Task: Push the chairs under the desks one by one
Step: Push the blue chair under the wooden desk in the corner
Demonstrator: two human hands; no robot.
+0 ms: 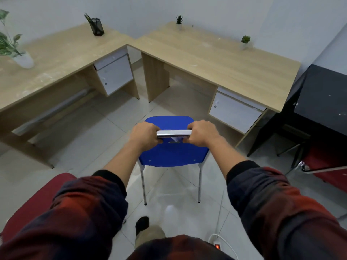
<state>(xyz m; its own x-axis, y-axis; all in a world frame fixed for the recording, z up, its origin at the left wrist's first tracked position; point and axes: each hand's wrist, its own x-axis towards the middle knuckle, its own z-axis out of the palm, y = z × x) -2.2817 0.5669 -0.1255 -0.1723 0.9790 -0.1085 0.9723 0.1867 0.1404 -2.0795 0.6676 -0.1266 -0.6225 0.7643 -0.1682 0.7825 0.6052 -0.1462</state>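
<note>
A blue chair (173, 152) with chrome legs stands on the tiled floor in front of me, its back toward me. My left hand (145, 135) grips the left end of the chrome top bar of its backrest. My right hand (201, 133) grips the right end of the same bar. Ahead, two light wooden desks meet in a corner: the left desk (56, 59) and the right desk (216, 57). The chair sits on open floor, short of the right desk's knee space.
A red chair (37, 199) is close at my lower left. Another red chair (326, 166) and a black table (323, 94) stand at the right. A white power strip and cable (217, 244) lie on the floor near my foot. Small plants and a pen holder (96, 27) sit on the desks.
</note>
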